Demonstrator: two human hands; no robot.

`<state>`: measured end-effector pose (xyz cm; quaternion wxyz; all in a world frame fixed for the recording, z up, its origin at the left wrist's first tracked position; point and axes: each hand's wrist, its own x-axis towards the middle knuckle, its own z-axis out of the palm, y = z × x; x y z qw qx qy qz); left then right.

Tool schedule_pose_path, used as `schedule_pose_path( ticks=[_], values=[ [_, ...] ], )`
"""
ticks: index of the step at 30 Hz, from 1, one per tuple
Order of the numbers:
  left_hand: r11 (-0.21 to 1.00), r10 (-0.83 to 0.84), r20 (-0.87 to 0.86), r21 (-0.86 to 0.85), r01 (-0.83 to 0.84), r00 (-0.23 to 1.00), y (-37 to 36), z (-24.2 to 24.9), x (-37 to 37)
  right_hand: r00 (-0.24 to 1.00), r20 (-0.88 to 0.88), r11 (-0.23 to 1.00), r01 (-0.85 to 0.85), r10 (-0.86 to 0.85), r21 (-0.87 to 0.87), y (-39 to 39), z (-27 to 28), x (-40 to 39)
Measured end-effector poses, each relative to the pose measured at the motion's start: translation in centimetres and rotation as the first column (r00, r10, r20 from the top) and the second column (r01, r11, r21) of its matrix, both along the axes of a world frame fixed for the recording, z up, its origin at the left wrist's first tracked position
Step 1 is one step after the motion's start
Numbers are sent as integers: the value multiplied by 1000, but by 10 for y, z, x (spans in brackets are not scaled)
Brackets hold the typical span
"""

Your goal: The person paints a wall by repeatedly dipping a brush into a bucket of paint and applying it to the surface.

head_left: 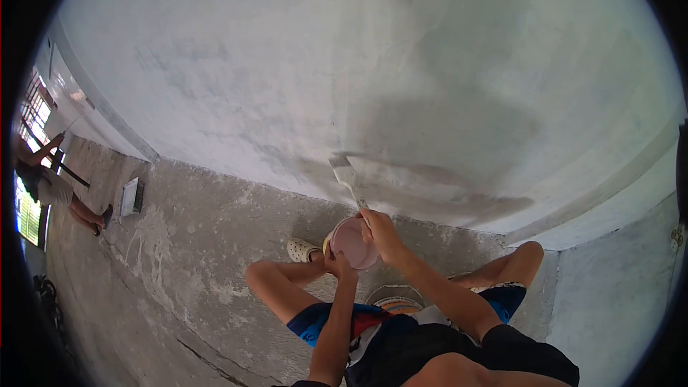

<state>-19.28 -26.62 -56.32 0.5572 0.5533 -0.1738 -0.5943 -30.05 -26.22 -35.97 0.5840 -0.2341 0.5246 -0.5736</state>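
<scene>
My right hand [380, 235] is closed round the handle of a paintbrush [345, 174]. The pale bristles touch the lower part of the wall [287, 86], beside a darker, damp-looking band. My left hand [337, 261] grips the rim of a small bucket [356, 242], held between my knees below the brush. The inside of the bucket looks pale pink; how much it holds I cannot tell.
A larger bucket [396, 299] stands below my lap. A person [56, 185] stands at the far left holding a long pole, near a paint tray [131, 196] on the concrete floor [201, 244]. A side wall [616, 279] meets the painted wall at right.
</scene>
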Motion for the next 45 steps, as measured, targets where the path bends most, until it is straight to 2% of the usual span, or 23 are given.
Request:
schedule_pose_path(
  ticks=[1, 3, 5, 8, 10, 14, 17, 19, 20, 22, 26, 28, 29, 31, 32, 34, 35, 38, 41, 45],
  values=[
    [1000, -6, 1, -12, 6, 1000, -1, -2, 0, 997, 80, 997, -11, 5, 79, -6, -5, -5],
    [1000, -11, 1, -24, 11, 1000, -1, 8, 1, 991, 137, 996, -26, 15, 81, -16, -8, -15],
    [999, -1, -9, 37, 1, 1000, 0, 21, 1, 981, 192, 996, -44, 28, 77, -25, -2, -20],
    [999, -14, 54, 42, 12, 998, 0, 24, 0, 975, 224, 1000, -9, 4, 22, -29, 41, -17],
    [998, -10, 34, 61, 8, 999, 1, 40, -2, 948, 315, 998, 38, -51, 48, -31, 73, -14],
    [997, -2, 2, 78, 2, 1000, 2, 41, -3, 948, 319, 999, 25, -17, -21, -24, 126, -10],
    [994, -22, 13, 109, 20, 1000, 1, 29, -4, 968, 246, 994, -13, 40, -111, -14, 152, -6],
    [995, -33, 31, 93, 30, 999, 1, 18, -4, 997, 2, 975, -77, 79, -210, -7, 156, -4],
    [996, -42, 48, 74, 39, 998, 1, 14, -4, 997, 3, 975, -77, 79, -207, -3, 152, -6],
    [996, -39, 43, 80, 36, 998, 0, 19, -4, 951, -309, 950, -128, 36, -284, 9, 131, -13],
    [998, -23, 93, 67, 17, 995, -1, 11, -5, 917, -398, 972, -89, -5, -217, 45, 56, -36],
    [999, -34, 84, 28, 32, 996, -1, 4, -4, 969, -242, 997, 40, -56, -71, 63, 25, -41],
    [999, -48, 79, -7, 49, 996, 0, 1, -2, 969, -242, 997, 42, -57, -69, 70, 5, -41],
    [998, -61, 85, -14, 62, 995, 1, -2, -2, 961, -248, 983, 156, -126, 102, 82, -32, -45],
    [997, -69, 92, -31, 72, 993, 2, -3, -3, 960, -246, 981, 163, -133, 108, 83, -42, -52],
    [997, -74, 94, -11, 75, 993, 2, -3, -6, 995, 16, 979, 94, -99, 179, 81, -56, -63],
    [997, -71, 95, 4, 71, 993, 5, -3, -5, 994, 25, 978, 100, -107, 183, 80, -59, -64],
    [996, -83, 50, -25, 85, 995, 6, -1, -7, 982, 110, 972, 133, -156, 195, 64, -50, -68],
    [992, -127, 56, -22, 128, 990, 5, -8, -7, 974, 108, 974, 184, -199, 135, 56, -1, -73],
    [990, -140, 47, -16, 141, 989, 6, -17, -4, 980, 147, 991, 129, -131, 24, 60, 51, -77]
  ],
)
